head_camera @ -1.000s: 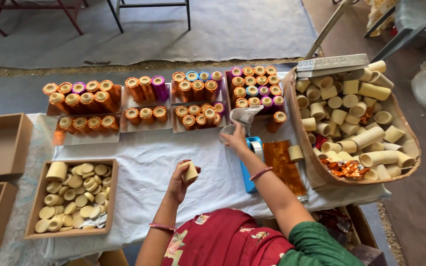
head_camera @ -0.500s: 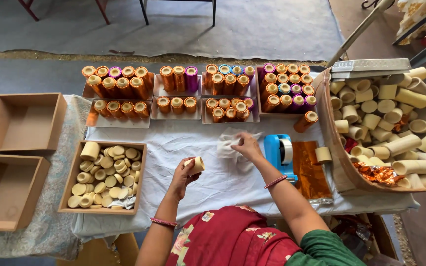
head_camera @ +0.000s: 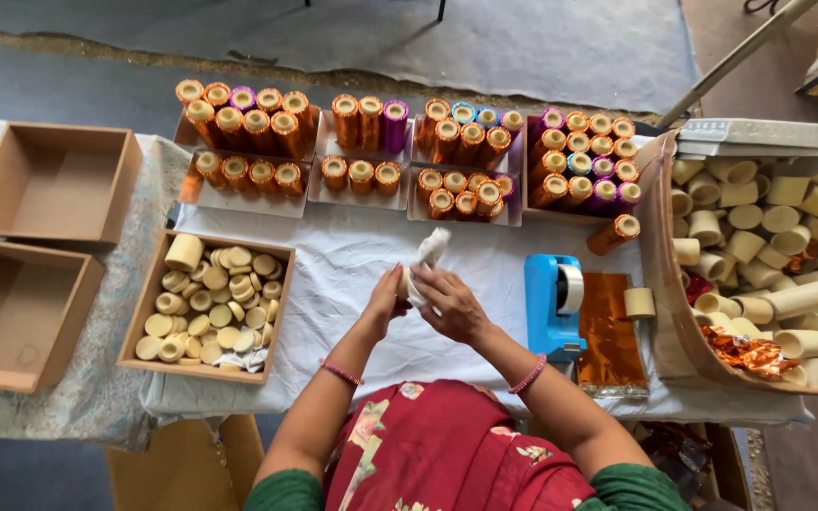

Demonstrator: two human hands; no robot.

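Left hand [head_camera: 388, 301] grips small cream cardboard tube [head_camera: 403, 281], right hand [head_camera: 449, 301] touching it, holding crumpled white cloth [head_camera: 428, 254] pointing far-right.

Matt cardboard tubes [head_camera: 759, 227], glossy orange foil sheet [head_camera: 610, 333], smooth blue plastic tape dispenser [head_camera: 551, 301], white cloth-covered desk [head_camera: 333, 274], matt brown cardboard boxes [head_camera: 54, 185].

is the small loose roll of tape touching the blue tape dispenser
Apart. The head view shows the small loose roll of tape right of the blue tape dispenser, with the orange foil sheet lying between them.
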